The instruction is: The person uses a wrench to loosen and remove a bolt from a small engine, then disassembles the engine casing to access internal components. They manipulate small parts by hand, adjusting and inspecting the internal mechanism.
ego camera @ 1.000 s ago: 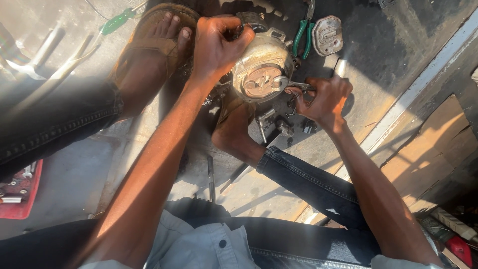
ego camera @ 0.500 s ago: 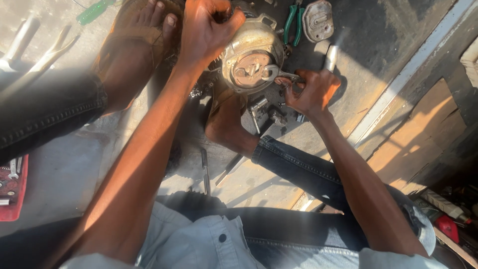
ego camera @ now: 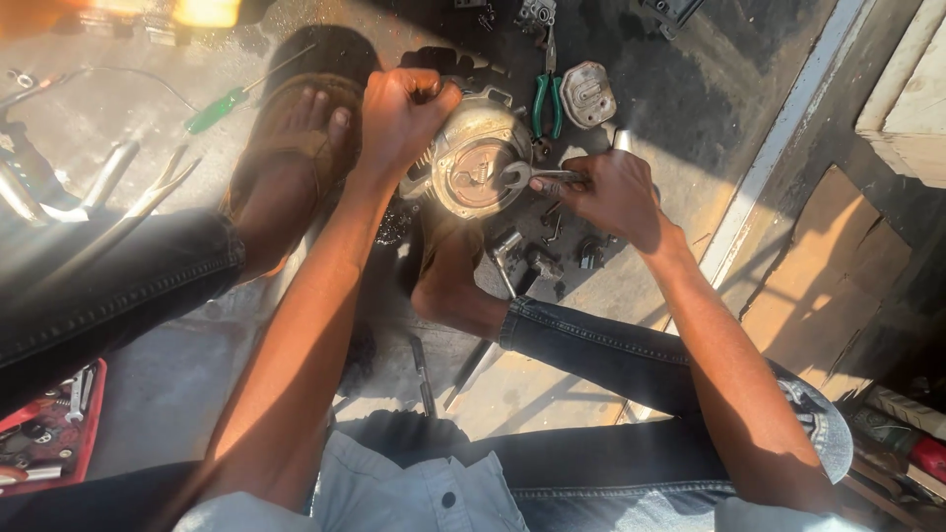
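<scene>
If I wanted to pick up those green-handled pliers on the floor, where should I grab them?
Probably by the two green handles of the pliers, coming from above. They lie flat on the floor with the handles pointing toward the person and the thin metal nose pointing away, so the thick, covered handles give the fullest hold.

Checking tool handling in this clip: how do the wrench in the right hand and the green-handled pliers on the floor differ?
The wrench is bare metal; the pliers have green grips. The wrench is held by the right hand, its open end on the round metal housing; the pliers lie untouched on the floor. The wrench lies roughly sideways, the pliers point away. Both are hand tools.
</scene>
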